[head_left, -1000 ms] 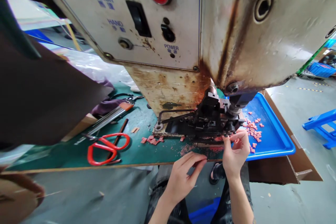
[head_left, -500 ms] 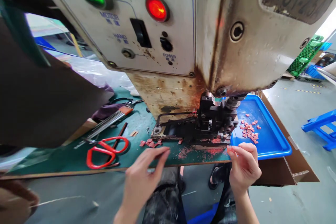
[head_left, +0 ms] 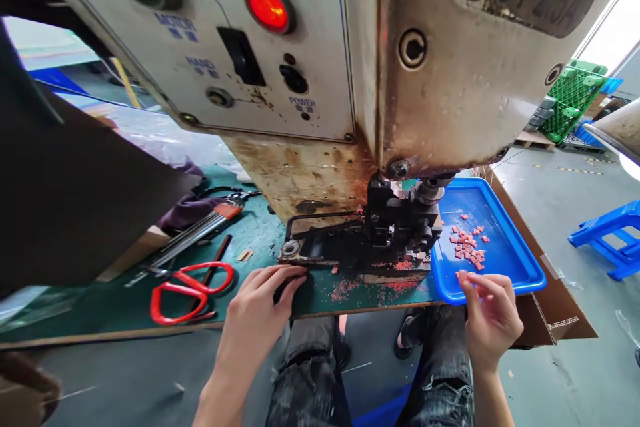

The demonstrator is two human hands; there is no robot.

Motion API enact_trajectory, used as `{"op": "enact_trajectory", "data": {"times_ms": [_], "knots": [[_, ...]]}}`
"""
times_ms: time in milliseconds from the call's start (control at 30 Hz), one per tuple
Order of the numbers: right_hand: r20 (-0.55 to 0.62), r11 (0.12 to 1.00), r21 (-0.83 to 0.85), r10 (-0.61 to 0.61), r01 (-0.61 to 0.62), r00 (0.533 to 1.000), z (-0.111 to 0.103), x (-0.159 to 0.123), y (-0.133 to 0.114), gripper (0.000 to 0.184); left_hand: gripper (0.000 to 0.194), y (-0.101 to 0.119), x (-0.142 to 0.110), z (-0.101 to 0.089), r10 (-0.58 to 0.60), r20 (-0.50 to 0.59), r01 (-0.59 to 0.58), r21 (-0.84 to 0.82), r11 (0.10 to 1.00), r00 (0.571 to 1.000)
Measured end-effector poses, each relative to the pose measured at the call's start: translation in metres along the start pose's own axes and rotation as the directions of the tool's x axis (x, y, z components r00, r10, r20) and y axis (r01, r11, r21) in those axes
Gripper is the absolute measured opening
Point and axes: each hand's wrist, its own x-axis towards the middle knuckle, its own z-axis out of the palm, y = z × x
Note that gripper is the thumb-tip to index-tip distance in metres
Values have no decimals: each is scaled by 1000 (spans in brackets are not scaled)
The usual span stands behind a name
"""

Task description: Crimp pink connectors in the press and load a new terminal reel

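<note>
My left hand [head_left: 257, 310] rests on the green table [head_left: 125, 300], fingers curled down over the spot where small pink pieces lay in front of the press's black die [head_left: 380, 240]. What the fingers hold is hidden. My right hand [head_left: 487, 317] hovers at the near edge of the blue tray [head_left: 515, 260], pinching a small pink piece [head_left: 461, 274] between thumb and forefinger. More pink pieces [head_left: 467, 245] lie scattered in the tray. Pink dust [head_left: 380, 287] covers the table below the die.
A big rusty press [head_left: 350, 80] with a green and a red lamp fills the top. Red-handled scissors [head_left: 187, 287], a tool bundle [head_left: 200, 230] and a dark board [head_left: 65, 200] lie left. A cardboard box [head_left: 555, 307] and blue stool [head_left: 610, 240] are right.
My left hand moved left from the table's edge onto the pink pieces by the die. My right hand drew back from the die and carried a pink piece right to the tray.
</note>
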Motion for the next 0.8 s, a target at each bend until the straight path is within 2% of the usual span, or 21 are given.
{"op": "enact_trajectory", "data": {"times_ms": [133, 200, 300, 367, 467, 533, 633, 733, 800], "knots": [[75, 973, -189, 149, -132, 986, -16, 15, 21, 29, 22, 4, -1, 1, 20, -60, -19, 16, 1000, 998], [59, 961, -220, 186, -169, 981, -23, 18, 25, 34, 19, 8, -2, 1, 24, -64, -22, 33, 999, 998], [21, 968, -183, 177, -170, 984, -29, 14, 19, 32, 19, 14, -3, 0, 11, -68, -8, 53, 999, 998], [35, 981, -113, 161, -156, 986, -29, 6, 7, 24, 19, 20, -5, -6, 18, -99, -14, 35, 999, 995], [176, 993, 23, 108, -114, 979, -20, -12, -18, 8, 14, 34, -11, -20, 38, -165, -51, -70, 996, 986], [356, 986, 125, 55, -105, 933, -7, -24, -37, 6, 12, 49, -17, -31, 28, -154, -62, -218, 974, 988], [580, 940, 275, 5, -202, 814, 16, -35, -60, 15, 16, 80, -27, -42, 11, -41, -29, -481, 876, 999], [661, 883, 357, -8, -305, 750, 32, -38, -72, 20, 22, 108, -35, -43, 8, 59, 33, -670, 741, 998], [664, 856, 383, 6, -347, 748, 34, -37, -74, 16, 20, 120, -40, -39, -18, 102, 89, -746, 660, 995]]}}
